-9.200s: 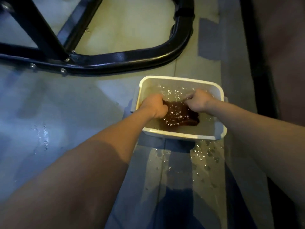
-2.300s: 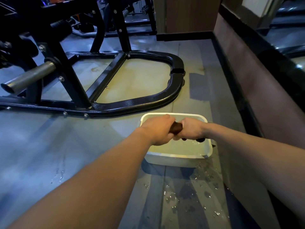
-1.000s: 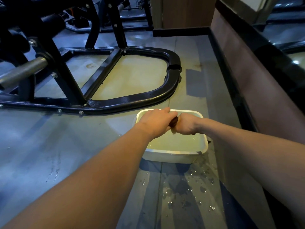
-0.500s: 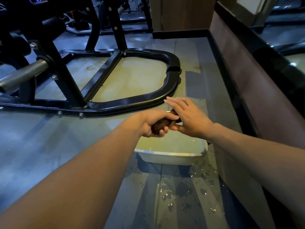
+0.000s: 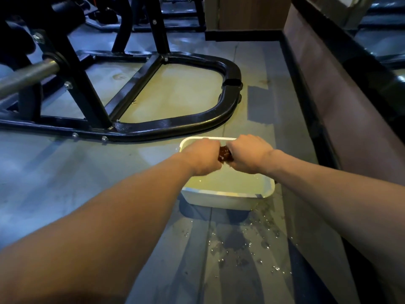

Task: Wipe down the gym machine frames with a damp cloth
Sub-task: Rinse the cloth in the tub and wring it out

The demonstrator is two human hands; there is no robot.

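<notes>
A dark brown wet cloth (image 5: 224, 154), twisted into a tight roll, is gripped at both ends over the white rectangular plastic tub (image 5: 228, 199) of water. The fingers of the left hand (image 5: 202, 157) and right hand (image 5: 249, 155) are curled fully round it. Wringing is judged to be in hand, so only the preparation is under way. The black tubular steel machine frame (image 5: 175, 126), far left of the tub on the grey floor (image 5: 54, 183), is not yet touched. All wiping is left.

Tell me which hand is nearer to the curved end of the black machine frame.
Right hand, marginally. It grips the cloth just below the frame's bend; the left hand grips the cloth's other end, farther left.
</notes>
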